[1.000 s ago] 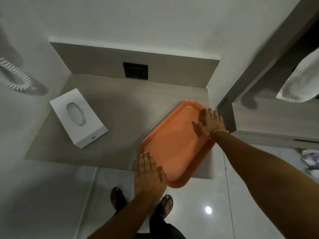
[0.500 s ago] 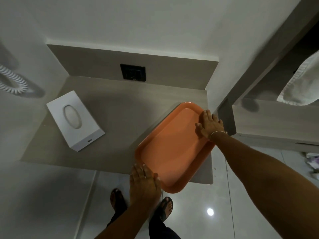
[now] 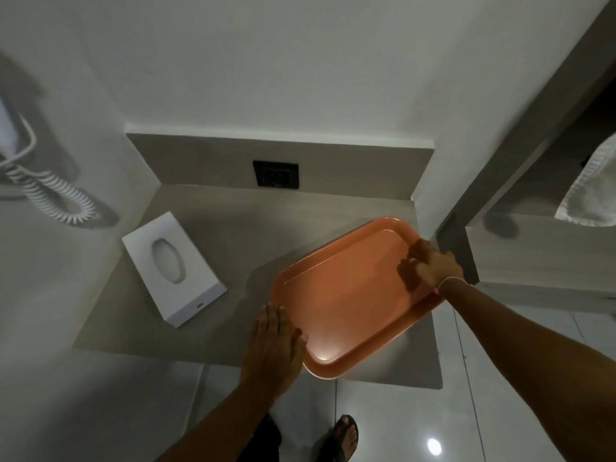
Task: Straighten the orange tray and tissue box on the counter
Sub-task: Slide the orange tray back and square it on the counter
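An orange tray [image 3: 346, 295] lies askew on the right half of the grey counter [image 3: 233, 235], its near corner at the counter's front edge. My right hand [image 3: 433, 265] grips the tray's right rim, fingers curled over into it. Flat against the tray's near-left edge rests my left hand [image 3: 275, 341], thumb touching the rim. A white tissue box [image 3: 173, 271] with an oval opening sits at the left of the counter, turned at an angle, apart from both hands.
A black wall socket [image 3: 276, 174] sits in the backsplash. A coiled white cord [image 3: 56, 195] hangs on the left wall. A wooden shelf [image 3: 540, 255] with a white towel [image 3: 593, 191] stands at the right. My sandalled foot [image 3: 345, 435] shows on the glossy floor below.
The tray has swung toward the left and further onto the counter. My right hand's fingers went from flat to curled over the rim. My left hand slid along with the near-left edge.
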